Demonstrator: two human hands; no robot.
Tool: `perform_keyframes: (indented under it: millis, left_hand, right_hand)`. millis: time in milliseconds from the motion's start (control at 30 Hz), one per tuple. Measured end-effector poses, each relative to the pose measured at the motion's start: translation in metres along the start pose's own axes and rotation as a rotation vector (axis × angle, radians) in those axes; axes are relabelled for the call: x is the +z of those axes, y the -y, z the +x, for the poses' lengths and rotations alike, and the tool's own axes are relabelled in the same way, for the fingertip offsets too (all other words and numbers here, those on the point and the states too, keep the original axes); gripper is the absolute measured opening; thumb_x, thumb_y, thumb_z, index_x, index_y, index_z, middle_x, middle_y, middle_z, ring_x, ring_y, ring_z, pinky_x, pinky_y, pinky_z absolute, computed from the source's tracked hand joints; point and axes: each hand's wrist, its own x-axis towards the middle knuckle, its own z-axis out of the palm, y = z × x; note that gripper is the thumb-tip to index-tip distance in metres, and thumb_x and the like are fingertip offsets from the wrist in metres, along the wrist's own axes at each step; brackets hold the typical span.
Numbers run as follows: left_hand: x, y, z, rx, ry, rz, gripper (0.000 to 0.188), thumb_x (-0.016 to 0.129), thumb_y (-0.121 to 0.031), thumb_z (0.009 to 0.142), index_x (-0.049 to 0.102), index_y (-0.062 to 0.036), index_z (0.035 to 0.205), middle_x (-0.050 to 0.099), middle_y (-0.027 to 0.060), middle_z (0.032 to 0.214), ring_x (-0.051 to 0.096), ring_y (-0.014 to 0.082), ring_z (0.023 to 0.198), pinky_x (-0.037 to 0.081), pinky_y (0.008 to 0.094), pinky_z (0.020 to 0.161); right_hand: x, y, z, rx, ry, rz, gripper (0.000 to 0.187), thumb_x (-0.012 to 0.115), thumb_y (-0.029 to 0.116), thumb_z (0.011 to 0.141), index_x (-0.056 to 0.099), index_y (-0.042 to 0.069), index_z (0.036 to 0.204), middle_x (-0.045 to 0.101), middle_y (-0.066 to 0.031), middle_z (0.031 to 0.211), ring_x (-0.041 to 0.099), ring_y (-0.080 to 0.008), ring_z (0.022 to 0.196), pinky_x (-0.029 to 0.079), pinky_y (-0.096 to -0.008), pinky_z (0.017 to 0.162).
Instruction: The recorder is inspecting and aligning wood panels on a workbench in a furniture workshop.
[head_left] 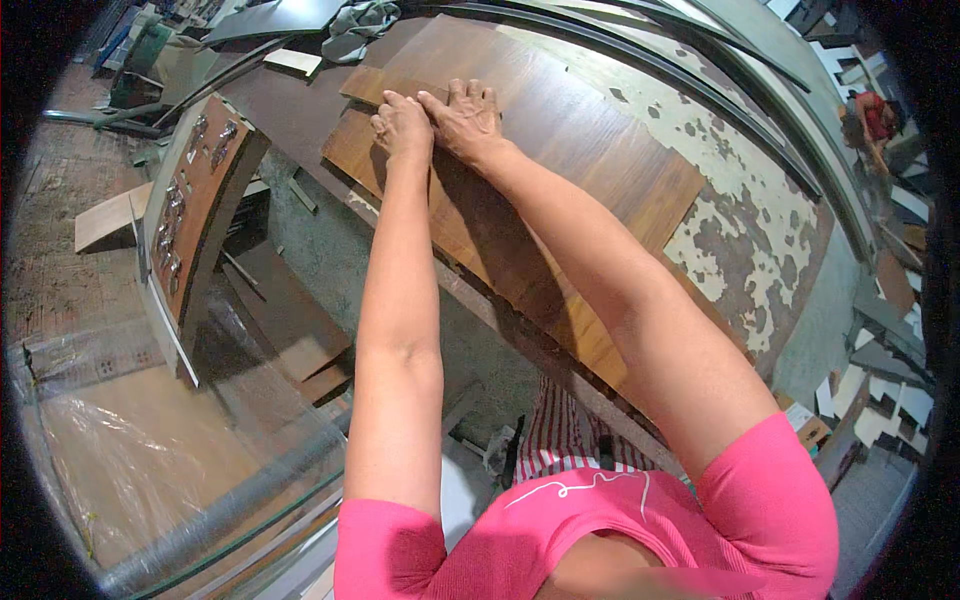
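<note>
At upper centre we seemingly steady the wooden board (590, 135), left hand (405, 130) curled, right hand (468, 120) loosely spread (next move probably needs even pressure).

Two brown wood-grain boards (575, 150) | flat | long edges roughly parallel | on mottled worktable (765, 245)

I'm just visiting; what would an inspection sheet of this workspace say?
Surface: table, pale coating patchy over brown.
Work pieces: wooden boards, apparently overlapping.
Clutter: dark strips along the table's far side; grey cloth.
Hands: left hand and right hand close together on the boards; grip unclear.
Cables: nothing seen.
Surroundings: tilted panel with metal fittings and clear plastic at left; offcuts at right.
</note>
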Motion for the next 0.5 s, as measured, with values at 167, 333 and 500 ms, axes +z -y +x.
perform_keyframes:
  millis: [167, 333, 500]
  left_hand:
    - [0.001, -0.016, -0.032, 0.021, -0.023, 0.005, 0.04, 0.045, -0.025, 0.087, 0.044, 0.0034, 0.116, 0.057, 0.0207, 0.103, 0.052, 0.0353, 0.099, 0.041, 0.0442, 0.083]
    - [-0.012, -0.044, -0.118, 0.024, 0.0, -0.005, 0.043, 0.043, -0.024, 0.088, 0.042, 0.0045, 0.119, 0.057, 0.0208, 0.102, 0.05, 0.0349, 0.1, 0.04, 0.0444, 0.084]
    - [-0.025, -0.1, -0.241, -0.036, 0.049, 0.013, 0.049, 0.043, -0.023, 0.088, 0.035, 0.0054, 0.126, 0.053, 0.0199, 0.11, 0.048, 0.0345, 0.101, 0.038, 0.0453, 0.086]
  right_hand:
    - [-0.018, -0.012, -0.034, -0.011, -0.017, -0.029, 0.036, 0.038, 0.024, 0.087, 0.048, 0.021, 0.122, 0.044, -0.0168, 0.119, 0.04, -0.0324, 0.111, 0.029, -0.0451, 0.089]
    - [-0.05, -0.033, -0.116, -0.066, -0.093, -0.031, 0.037, 0.04, 0.023, 0.086, 0.048, 0.019, 0.122, 0.045, -0.0165, 0.116, 0.04, -0.032, 0.109, 0.031, -0.0448, 0.086]
    - [-0.1, -0.08, -0.23, -0.072, -0.051, -0.01, 0.045, 0.051, 0.027, 0.081, 0.044, 0.023, 0.125, 0.045, -0.0161, 0.113, 0.041, -0.0317, 0.104, 0.033, -0.0461, 0.084]
